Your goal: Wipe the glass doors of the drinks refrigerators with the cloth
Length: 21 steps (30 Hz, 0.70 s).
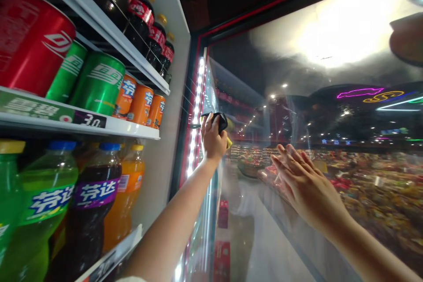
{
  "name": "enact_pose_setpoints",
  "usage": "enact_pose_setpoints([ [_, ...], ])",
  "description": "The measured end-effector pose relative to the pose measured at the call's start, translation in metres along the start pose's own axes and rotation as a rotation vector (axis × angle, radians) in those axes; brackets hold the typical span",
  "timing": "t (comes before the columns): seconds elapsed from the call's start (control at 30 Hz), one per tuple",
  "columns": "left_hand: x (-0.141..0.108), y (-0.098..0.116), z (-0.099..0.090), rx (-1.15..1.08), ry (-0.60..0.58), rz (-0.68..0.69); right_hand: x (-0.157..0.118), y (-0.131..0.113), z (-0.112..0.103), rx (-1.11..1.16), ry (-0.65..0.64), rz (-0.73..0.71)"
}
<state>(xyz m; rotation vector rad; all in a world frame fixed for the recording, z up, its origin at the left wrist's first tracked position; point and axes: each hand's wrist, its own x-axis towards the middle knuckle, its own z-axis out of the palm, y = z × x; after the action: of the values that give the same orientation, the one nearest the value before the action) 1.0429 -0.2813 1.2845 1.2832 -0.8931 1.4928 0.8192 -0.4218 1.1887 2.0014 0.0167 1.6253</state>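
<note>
My left hand is raised against the inside of the glass door, near its lit edge. Its fingers are curled over a small black-and-yellow cleaning pad, most of which they hide. I cannot tell whether that is a cloth or a sponge. My right hand lies flat on the glass farther right, fingers stretched out, with nothing in it. Reflections of shelves and lights overlay the pane.
At left, the cooler's shelves hold red cans, green cans, orange cans, cola bottles and soda bottles. A bright LED strip runs down the door's edge. Blurred goods show in the glass.
</note>
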Motion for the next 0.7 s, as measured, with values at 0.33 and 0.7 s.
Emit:
enact_pose_setpoints([
  [0.33,-0.054,-0.019,-0.029,0.016,-0.069,0.148,-0.007,0.004,-0.008,-0.023,-0.009,-0.022],
  [0.7,0.044,0.016,0.014,0.009,0.025,0.122,0.000,0.014,-0.014,-0.058,0.008,-0.036],
])
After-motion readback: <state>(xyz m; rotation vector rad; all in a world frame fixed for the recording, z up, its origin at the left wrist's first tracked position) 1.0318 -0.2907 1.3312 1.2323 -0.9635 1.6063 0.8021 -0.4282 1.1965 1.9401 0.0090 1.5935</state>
